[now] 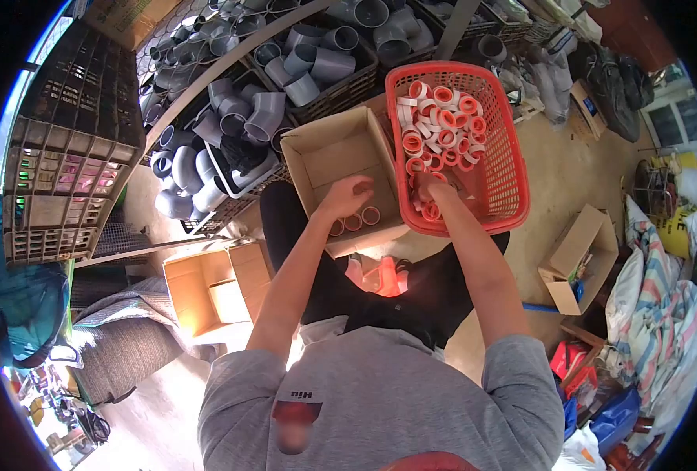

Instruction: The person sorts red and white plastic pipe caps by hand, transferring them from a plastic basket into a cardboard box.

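Observation:
My left hand (349, 195) hovers inside the near part of an open cardboard box (341, 144), its fingers partly spread and nothing visible in them. Below it, several pale rings with orange insides (352, 222) stand in a row along the box's near wall. My right hand (430, 191) reaches into the near left part of a red plastic basket (515, 169), fingers curled around a white-and-orange ring among others. A heap of white plastic rings with orange inner rims (443, 118) fills the basket's far and left part.
Crates of grey pipe fittings (266, 114) stand ahead and to the left. Another open cardboard box (195, 294) is at my left, and a smaller carton (580, 259) is on the floor at right. A black crate stack (74, 141) rises at far left.

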Demonstrator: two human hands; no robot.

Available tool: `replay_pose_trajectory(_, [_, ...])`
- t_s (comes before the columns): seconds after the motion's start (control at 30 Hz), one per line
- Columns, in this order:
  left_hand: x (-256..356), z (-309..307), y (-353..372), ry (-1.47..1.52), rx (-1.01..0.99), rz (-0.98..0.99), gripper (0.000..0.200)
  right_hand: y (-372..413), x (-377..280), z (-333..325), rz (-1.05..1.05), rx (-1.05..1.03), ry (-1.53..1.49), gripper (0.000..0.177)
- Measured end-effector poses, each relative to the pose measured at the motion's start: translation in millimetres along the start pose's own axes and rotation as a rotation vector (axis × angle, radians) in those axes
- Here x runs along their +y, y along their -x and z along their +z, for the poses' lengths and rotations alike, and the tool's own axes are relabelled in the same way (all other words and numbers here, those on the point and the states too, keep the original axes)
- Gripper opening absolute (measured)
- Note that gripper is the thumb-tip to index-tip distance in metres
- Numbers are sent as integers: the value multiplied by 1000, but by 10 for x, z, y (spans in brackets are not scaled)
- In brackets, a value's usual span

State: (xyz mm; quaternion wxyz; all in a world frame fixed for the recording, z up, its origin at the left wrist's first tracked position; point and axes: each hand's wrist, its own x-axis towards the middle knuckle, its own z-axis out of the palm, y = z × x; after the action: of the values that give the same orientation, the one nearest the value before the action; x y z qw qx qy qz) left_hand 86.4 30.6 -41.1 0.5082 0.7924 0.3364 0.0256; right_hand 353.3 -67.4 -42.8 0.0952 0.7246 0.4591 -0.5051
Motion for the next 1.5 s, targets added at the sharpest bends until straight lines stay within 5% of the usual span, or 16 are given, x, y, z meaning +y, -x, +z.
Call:
replay_pose_trajectory(0.07, [190,-147,88,178,126,43,34,308,-174,-148,71,153,-82,48])
replay_pose_trajectory(0.13, [285,-256,94,327,177,72,30,309,-42,-49,-218,515,-389,39])
replay_pose_trajectory(0.17, [323,-273,120,474,223,93,26,382,10,3,-215,509,-382,39])
replay_pose_trajectory(0.23, [731,-330,275,624,213,140,24,986,-270,-27,-489,688,-1045,40])
replay_pose_trajectory(0.43, [939,-338,202,601,-2,306,26,1233,-614,257,-722,396,-1335,34])
replay_pose_trajectory(0.6, [486,-204,-157,506,16,201,19,950,-327,46,-532,439,-1127,32])
replay_pose_trajectory(0.67, [209,-80,-329,696,256,53,13,642,-32,-83,-350,648,-564,28])
replay_pose_trajectory(0.7, [50,-20,-383,697,255,55,13,438,165,-90,-349,651,-562,28])
replay_pose_trajectory(0.77, [-295,107,-517,206,384,-34,22,83,463,-112,-168,554,-263,32])
replay_pose_trajectory(0.87, [-882,537,-768,151,231,-24,25,-4,323,-132,-51,254,130,33])
replay_pose_trajectory(1.0, [-760,926,-783,-113,97,-100,23,-70,329,15,132,103,-61,36])
replay_pose_trajectory(1.1, [-801,1165,-861,-307,32,-99,23,-103,344,48,78,270,137,41])
replay_pose_trajectory(1.17, [-917,1274,-934,-329,44,-192,29,-54,296,85,198,188,-125,46])
replay_pose_trajectory(1.27, [-390,863,-681,-368,-152,-159,34,-193,415,207,-1,300,64,43])
replay_pose_trajectory(1.37, [-697,831,-821,-156,-18,-48,38,-687,721,339,-22,348,215,44])
replay_pose_trajectory(1.5, [-113,253,-563,-97,205,-76,35,99,139,-62,14,279,492,42])
